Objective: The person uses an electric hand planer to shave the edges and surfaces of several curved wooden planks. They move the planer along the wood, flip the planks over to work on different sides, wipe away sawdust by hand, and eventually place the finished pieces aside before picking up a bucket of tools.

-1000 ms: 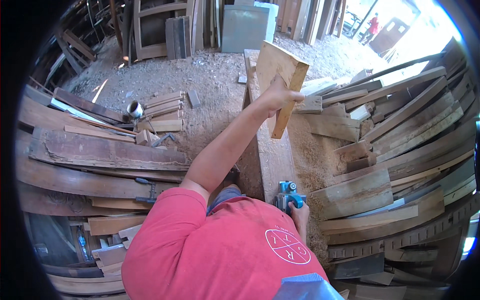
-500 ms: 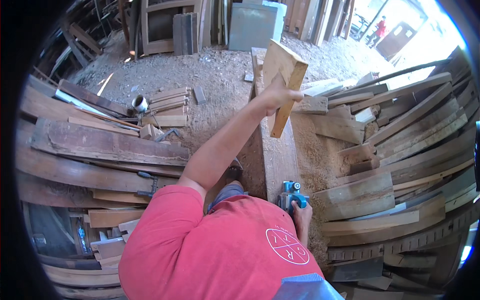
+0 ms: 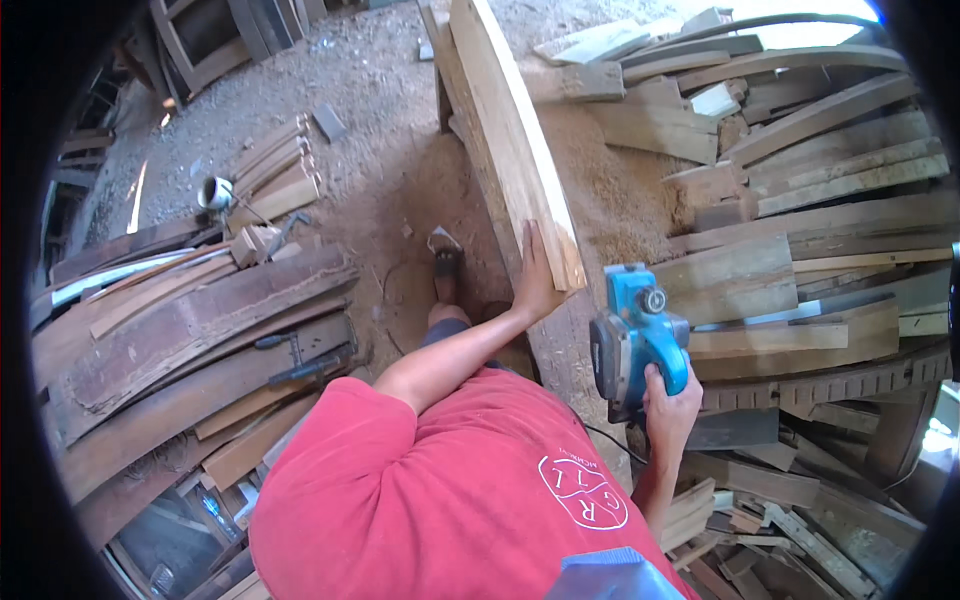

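Note:
My left hand (image 3: 538, 278) is at the near end of a thick, pale wooden board (image 3: 508, 135), its fingers laid along the board's side. The board runs lengthwise over a long, narrow wooden bench (image 3: 568, 345), with its bright long edge on the right. My right hand (image 3: 672, 405) is wrapped round the handle of a blue electric hand planer (image 3: 640, 325). The planer is held up at the right side of the bench, apart from the board. A dark cord (image 3: 612, 440) shows below it.
Stacked planks and offcuts (image 3: 720, 270) crowd the right side, with sawdust (image 3: 620, 210) beside the bench. More planks (image 3: 190, 330) lie at the left, with a clamp (image 3: 295, 360) on them. A white pot (image 3: 215, 193) stands farther off by some wood strips (image 3: 280, 170).
The board has come down from a raised tilt to lie along the bench, my left hand moving nearer with it. My right hand has lifted the planer off the bench, toward the right.

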A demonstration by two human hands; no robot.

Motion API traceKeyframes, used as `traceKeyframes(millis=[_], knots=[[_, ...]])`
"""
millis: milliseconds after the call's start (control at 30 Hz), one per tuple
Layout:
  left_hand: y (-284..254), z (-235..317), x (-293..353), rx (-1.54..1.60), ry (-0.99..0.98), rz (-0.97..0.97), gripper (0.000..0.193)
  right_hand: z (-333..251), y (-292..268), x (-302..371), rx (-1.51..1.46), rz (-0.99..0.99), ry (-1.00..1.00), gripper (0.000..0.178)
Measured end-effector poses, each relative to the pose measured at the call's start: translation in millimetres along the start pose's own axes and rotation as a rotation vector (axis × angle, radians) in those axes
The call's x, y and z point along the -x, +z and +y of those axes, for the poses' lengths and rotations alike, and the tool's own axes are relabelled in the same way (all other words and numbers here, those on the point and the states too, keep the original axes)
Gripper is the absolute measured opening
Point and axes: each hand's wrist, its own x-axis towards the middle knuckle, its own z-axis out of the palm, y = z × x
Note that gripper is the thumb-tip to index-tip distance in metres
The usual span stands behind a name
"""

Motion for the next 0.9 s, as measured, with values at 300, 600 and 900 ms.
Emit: traceKeyframes(millis=[300, 600, 900], knots=[[-15, -16, -8, 0.059, 0.03, -0.099, 0.108, -91, 98, -86, 0.151, -0.16, -0.398, 0.052], [-12, -24, 1, -0.149, 0.054, -0.1, 0.144, -174, 207, -236, 0.147, -0.247, -0.475, 0.037], [-11, -29, 3, -0.108, 0.068, -0.091, 0.138, -254, 330, -402, 0.3, -0.07, -0.727, 0.017]])
